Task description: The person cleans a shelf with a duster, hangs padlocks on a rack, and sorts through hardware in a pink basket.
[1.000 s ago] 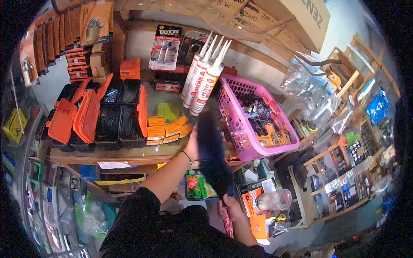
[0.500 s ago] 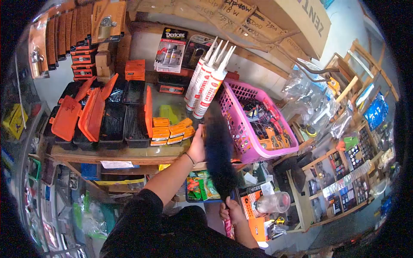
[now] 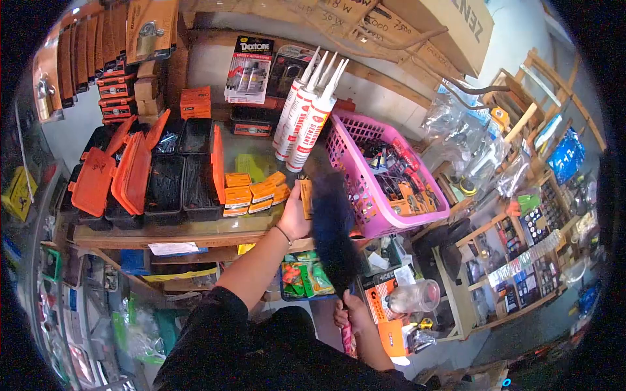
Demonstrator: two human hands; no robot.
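Observation:
A dark, fluffy duster (image 3: 334,228) stands upright in front of me. My right hand (image 3: 352,314) is wrapped round its pink patterned handle (image 3: 347,339). Between the thumb and fingers of my left hand (image 3: 297,215) is a small orange box (image 3: 306,195), its right side close to the duster's bristles. To the left of that hand, several small orange-and-white boxes (image 3: 251,194) lie grouped on the shelf top. Behind it stand white sealant tubes (image 3: 306,127) with pointed nozzles. The duster partly hides the pink basket (image 3: 385,225) and the shelf edge.
Black bins with orange lids (image 3: 134,173) line the shelf (image 3: 117,234) at left. Packs of epoxy adhesive (image 3: 250,72) hang behind. Below are a tray of colourful packets (image 3: 306,280) and a clear jar (image 3: 417,296). Wooden racks (image 3: 521,254) of goods stand at right.
The small orange box now shows in my left hand, which sits slightly lower and more to the left. The duster stays in my right hand. The whole view has shifted a little.

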